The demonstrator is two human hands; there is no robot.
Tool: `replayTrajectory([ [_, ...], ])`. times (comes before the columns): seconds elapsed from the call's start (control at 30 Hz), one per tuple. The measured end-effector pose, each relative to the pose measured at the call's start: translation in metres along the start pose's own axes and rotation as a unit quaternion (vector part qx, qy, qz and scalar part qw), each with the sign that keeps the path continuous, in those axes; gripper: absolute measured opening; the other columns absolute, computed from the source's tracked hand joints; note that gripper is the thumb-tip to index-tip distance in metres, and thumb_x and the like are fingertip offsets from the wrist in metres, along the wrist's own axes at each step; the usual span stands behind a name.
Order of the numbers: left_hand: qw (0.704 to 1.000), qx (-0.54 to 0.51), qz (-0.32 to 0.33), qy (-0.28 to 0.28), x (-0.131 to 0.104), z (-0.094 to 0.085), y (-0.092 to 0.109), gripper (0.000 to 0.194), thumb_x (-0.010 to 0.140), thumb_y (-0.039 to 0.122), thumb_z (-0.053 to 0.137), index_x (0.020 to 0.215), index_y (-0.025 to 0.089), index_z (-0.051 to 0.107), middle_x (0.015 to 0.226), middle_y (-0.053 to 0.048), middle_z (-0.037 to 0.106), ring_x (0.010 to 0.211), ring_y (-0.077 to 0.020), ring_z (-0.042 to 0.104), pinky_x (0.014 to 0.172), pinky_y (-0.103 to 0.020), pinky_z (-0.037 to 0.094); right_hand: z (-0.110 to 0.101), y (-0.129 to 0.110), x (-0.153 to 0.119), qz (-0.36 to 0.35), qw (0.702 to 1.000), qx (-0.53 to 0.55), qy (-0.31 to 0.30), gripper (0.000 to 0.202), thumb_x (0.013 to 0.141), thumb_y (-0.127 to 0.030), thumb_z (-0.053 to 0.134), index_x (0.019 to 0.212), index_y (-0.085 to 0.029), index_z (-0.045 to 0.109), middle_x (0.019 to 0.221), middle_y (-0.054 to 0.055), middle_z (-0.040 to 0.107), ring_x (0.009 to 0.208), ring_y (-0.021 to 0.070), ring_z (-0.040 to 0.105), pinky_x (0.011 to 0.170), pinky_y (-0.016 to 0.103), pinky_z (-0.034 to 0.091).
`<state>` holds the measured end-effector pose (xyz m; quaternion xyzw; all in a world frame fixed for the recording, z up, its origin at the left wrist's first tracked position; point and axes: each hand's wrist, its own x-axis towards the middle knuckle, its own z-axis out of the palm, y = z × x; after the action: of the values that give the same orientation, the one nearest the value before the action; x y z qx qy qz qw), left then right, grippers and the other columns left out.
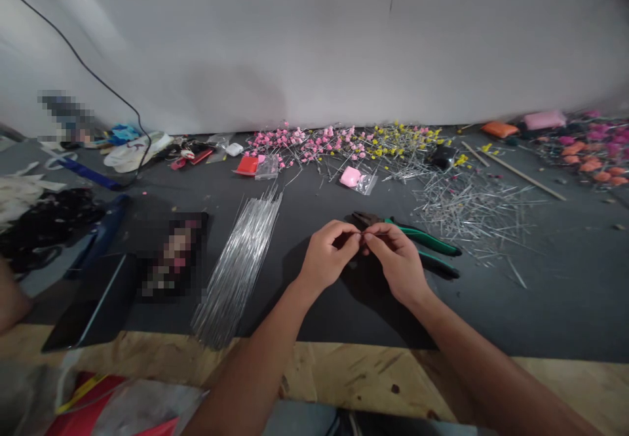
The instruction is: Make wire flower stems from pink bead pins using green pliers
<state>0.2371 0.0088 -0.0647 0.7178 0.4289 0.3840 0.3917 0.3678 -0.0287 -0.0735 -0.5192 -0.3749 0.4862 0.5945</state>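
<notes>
My left hand and my right hand meet over the dark tabletop, thumbs and forefingers pinched together. Whatever sits between the fingertips is too small and hidden to name. Just behind and right of them lie pliers with green and black handles, their dark jaws partly covered by my fingers. To the left rests a long bundle of straight silver wires. A loose heap of short cut wires is spread on the right. Behind my hands lies a pink clay block beside a clear wrapper.
Pink-tipped wires and yellow-tipped wires line the wall. Orange and magenta pieces fill the far right, near a wooden stick. A red packet, a dark tablet-like slab and a black cable are leftward. Another person's arm shows at the left edge.
</notes>
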Motion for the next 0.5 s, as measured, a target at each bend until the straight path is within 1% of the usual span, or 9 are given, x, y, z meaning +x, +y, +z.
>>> replayTrajectory([
  [0.13, 0.999, -0.002, -0.029, -0.020, 0.0000, -0.0009, 0.0013, 0.017, 0.081, 0.029, 0.049, 0.080, 0.017, 0.061, 0.081, -0.002, 0.062, 0.076, -0.0122, 0.056, 0.068, -0.022, 0.043, 0.0000, 0.0000, -0.0003, -0.001, 1.000, -0.001, -0.004, 0.008, 0.074, -0.026, 0.061, 0.079, -0.021, 0.057, 0.075, -0.002, 0.059, 0.064, 0.0096, 0.054, 0.063, 0.025, 0.046],
  [0.27, 0.997, -0.016, -0.060, -0.037, 0.0000, -0.0011, 0.0021, 0.025, 0.083, 0.035, 0.045, 0.079, 0.017, 0.062, 0.078, -0.001, 0.063, 0.071, -0.0115, 0.056, 0.063, -0.021, 0.042, -0.0003, 0.0001, -0.0003, -0.002, 1.000, -0.003, -0.009, 0.009, 0.073, -0.026, 0.061, 0.079, -0.021, 0.057, 0.077, -0.001, 0.061, 0.065, 0.0101, 0.055, 0.064, 0.025, 0.046],
  [0.5, 0.995, -0.049, -0.083, -0.031, 0.0007, -0.0020, 0.0006, 0.018, 0.079, 0.030, 0.051, 0.080, 0.016, 0.062, 0.079, -0.002, 0.065, 0.073, -0.0119, 0.058, 0.066, -0.021, 0.044, -0.0015, 0.0020, 0.0000, 0.001, 1.000, -0.022, -0.015, 0.011, 0.073, -0.028, 0.062, 0.080, -0.020, 0.057, 0.074, -0.001, 0.060, 0.063, 0.0106, 0.055, 0.063, 0.026, 0.046],
])
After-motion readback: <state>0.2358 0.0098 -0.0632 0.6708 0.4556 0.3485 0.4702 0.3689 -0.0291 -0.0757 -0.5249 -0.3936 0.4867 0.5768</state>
